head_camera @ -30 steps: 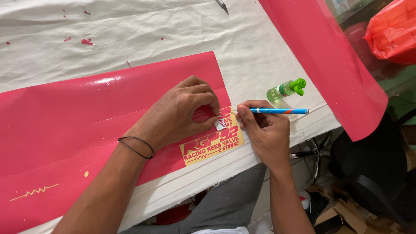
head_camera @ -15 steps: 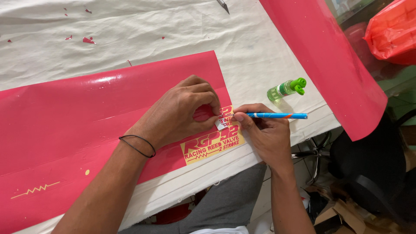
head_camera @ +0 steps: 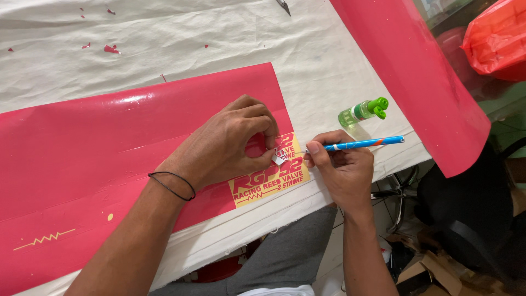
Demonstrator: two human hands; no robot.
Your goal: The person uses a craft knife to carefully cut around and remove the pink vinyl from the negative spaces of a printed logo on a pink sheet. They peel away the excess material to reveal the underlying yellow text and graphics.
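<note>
A: Head view first. What's the right hand (head_camera: 341, 170) doing?

B: Its fingers are pinched round a blue craft knife (head_camera: 359, 144), held like a pen. The handle's long axis runs out to the right and slightly up, and the tip points left, toward the yellow sticker panel (head_camera: 268, 183).

A: And the left hand (head_camera: 226, 143)?

B: Curled, thumb and forefinger nipping a small white-backed scrap (head_camera: 280, 158) lifted off the panel's upper part. That scrap sits just left of the knife tip, between the two hands.

A: Which hand is nearer the scrap?

B: The left one holds it; the knife tip is just beside it. Everything lies on the glossy red vinyl sheet (head_camera: 109, 148), with a small green bottle (head_camera: 361, 112) beyond the right hand.
</note>
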